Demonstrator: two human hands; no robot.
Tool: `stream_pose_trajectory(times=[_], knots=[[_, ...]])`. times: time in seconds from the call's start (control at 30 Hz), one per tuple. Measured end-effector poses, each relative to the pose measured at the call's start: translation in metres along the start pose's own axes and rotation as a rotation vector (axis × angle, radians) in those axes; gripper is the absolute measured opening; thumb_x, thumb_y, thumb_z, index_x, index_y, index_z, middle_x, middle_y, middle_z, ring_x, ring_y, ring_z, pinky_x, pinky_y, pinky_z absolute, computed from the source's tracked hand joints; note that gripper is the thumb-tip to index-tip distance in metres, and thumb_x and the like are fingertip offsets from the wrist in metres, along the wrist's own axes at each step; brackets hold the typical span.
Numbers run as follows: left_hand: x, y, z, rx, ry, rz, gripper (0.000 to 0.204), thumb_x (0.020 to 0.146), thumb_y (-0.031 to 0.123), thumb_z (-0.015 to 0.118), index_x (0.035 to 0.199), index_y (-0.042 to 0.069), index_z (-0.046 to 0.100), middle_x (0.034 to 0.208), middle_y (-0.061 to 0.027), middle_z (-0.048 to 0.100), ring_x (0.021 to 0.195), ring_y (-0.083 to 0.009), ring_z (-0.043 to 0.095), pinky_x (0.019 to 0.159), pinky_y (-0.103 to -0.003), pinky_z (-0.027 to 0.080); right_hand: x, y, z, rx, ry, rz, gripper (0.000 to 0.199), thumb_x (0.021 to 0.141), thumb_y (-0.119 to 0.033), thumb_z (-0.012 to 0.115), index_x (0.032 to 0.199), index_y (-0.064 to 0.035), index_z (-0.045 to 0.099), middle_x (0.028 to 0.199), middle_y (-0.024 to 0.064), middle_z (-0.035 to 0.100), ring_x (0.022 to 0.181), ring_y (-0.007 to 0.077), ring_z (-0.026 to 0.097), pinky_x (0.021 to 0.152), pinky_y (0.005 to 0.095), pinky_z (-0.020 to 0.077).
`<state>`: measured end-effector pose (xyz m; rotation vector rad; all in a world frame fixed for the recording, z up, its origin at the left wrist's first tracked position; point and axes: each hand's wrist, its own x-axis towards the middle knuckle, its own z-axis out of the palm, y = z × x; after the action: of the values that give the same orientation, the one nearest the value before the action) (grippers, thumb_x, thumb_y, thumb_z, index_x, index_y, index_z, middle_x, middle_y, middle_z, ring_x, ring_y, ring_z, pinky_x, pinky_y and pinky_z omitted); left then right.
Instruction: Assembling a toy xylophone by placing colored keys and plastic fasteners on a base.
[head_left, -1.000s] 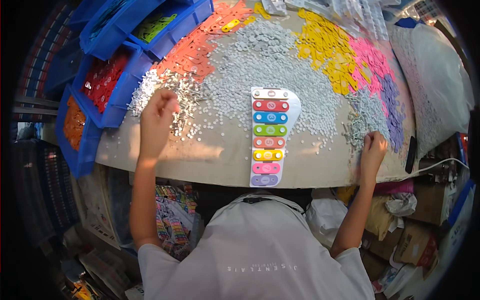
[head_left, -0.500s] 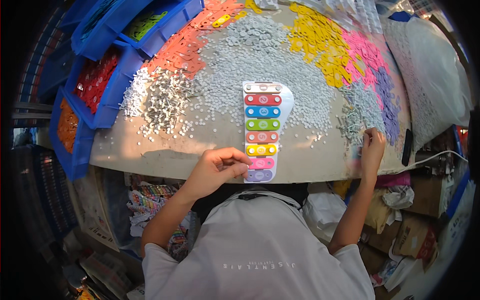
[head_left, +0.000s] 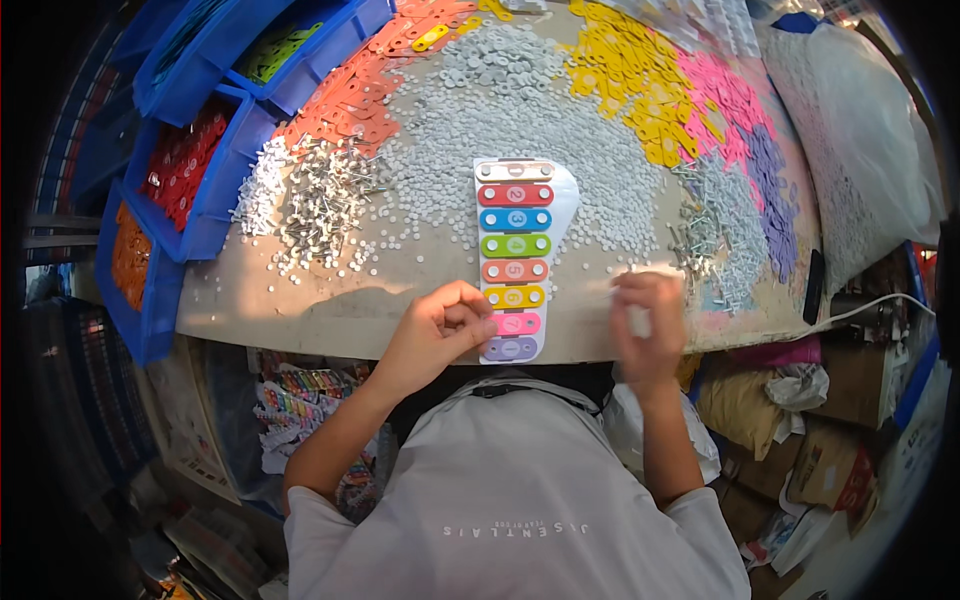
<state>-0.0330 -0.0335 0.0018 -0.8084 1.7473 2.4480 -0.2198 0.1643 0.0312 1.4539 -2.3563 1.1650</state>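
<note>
- Since half a second ago, right hand [head_left: 648,318] has shifted leftward along the table's near edge, toward the toy xylophone [head_left: 513,258]; it is motion-blurred, and whether its fingers are clenched or released cannot be told
- Left hand [head_left: 440,328], fingers curled, touches the xylophone's near left side beside the pink bar; whether it pinches anything cannot be told
- Xylophone: a white board lying flat near the table [head_left: 300,300] edge, carrying eight coloured bars running away from the person — purple, pink, yellow, orange, green, blue, red, white
- Heap of small grey parts [head_left: 520,120] surrounds its far end
- Orange pieces [head_left: 350,95], yellow pieces [head_left: 630,80] and blue bins [head_left: 215,215] lie beyond
</note>
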Motion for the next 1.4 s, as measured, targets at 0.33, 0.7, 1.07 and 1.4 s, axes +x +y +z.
stream_pose_trajectory(times=[0.33,0.7,1.07,1.4], knots=[[0.002,0.012,0.009,0.312,0.016,-0.005,0.051,0.097,0.016,0.068,0.135,-0.003,0.039,0.064,0.005,0.052,0.061,-0.0007,0.047,0.056,-0.019,0.035,-0.012,-0.03,0.034,0.122,-0.175,-0.156,0.029,0.07,0.004,0.078,0.095,-0.0016,0.066,0.103,0.0087,0.068,0.093,0.0282,0.062,0.081,0.0379,0.0504],[0.017,0.007,-0.005,0.157,-0.12,-0.046,0.056,0.096,0.016,0.071,0.137,-0.005,0.038,0.08,-0.0024,0.067,0.072,-0.0032,0.061,0.062,-0.019,0.045,-0.015,-0.033,0.036,0.465,-0.341,0.639,0.027,0.087,-0.013,0.079,0.099,-0.0009,0.058,0.081,0.0074,0.065,0.07,0.0134,0.06,0.063,0.0282,0.0482],[0.019,0.036,0.004,0.231,-0.156,-0.077,0.058,0.093,0.018,0.07,0.132,-0.009,0.038,0.103,-0.0135,0.068,0.085,-0.0122,0.069,0.069,-0.027,0.056,-0.01,-0.02,0.039,0.829,-0.628,0.94,0.022,0.1,-0.019,0.065,0.089,-0.0016,0.057,0.059,-0.0029,0.054,0.045,0.003,0.042,0.04,0.0226,0.0298],[0.026,0.016,-0.007,0.292,-0.192,0.048,0.063,0.091,0.027,0.074,0.132,-0.009,0.043,0.1,-0.0126,0.068,0.084,-0.0115,0.066,0.072,-0.028,0.054,-0.018,-0.022,0.042,0.769,-0.571,0.9,0.021,0.101,-0.02,0.064,0.098,0.0006,0.062,0.06,-0.0029,0.055,0.044,0.0038,0.045,0.039,0.0225,0.0321]])
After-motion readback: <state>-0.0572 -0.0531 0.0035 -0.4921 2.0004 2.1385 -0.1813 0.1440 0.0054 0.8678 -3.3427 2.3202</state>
